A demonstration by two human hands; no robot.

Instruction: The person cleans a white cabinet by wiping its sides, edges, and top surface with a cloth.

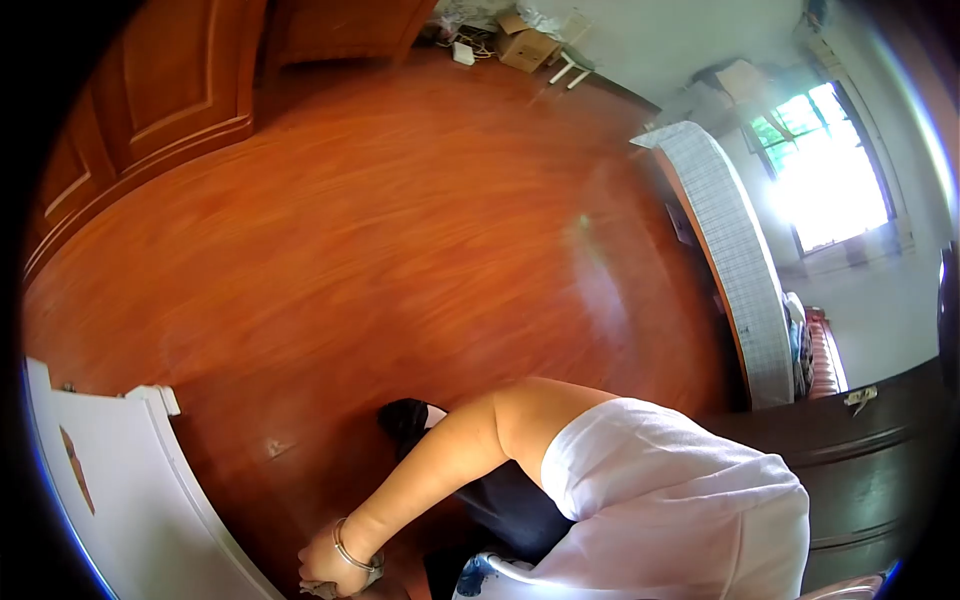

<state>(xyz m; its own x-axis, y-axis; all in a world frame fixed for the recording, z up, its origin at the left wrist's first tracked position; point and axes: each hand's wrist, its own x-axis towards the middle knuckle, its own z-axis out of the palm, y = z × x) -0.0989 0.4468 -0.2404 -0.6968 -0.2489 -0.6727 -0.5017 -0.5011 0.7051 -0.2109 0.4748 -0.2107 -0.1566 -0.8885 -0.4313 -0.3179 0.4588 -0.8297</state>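
Note:
My right hand [335, 566] is low at the left, at the end of a bare arm that comes from a white sleeve [610, 450]. A silver bracelet [343, 545] circles the wrist. The fingers are curled around a crumpled greyish cloth [318, 588], of which only small parts show near the bottom edge. The hand is nearest to a white panel [150, 490]; I cannot tell whether it touches it. My left hand is out of the picture. Below the arm are a dark trouser leg [510, 510] and a black shoe [402, 420].
Brown wooden floor [380, 230] spreads ahead. Wooden cabinets [160, 80] stand at upper left. A cardboard box [527, 48] and a small stool [572, 66] are at the far wall. A bed with a pale mattress [725, 240] lies right, by a bright window [830, 170].

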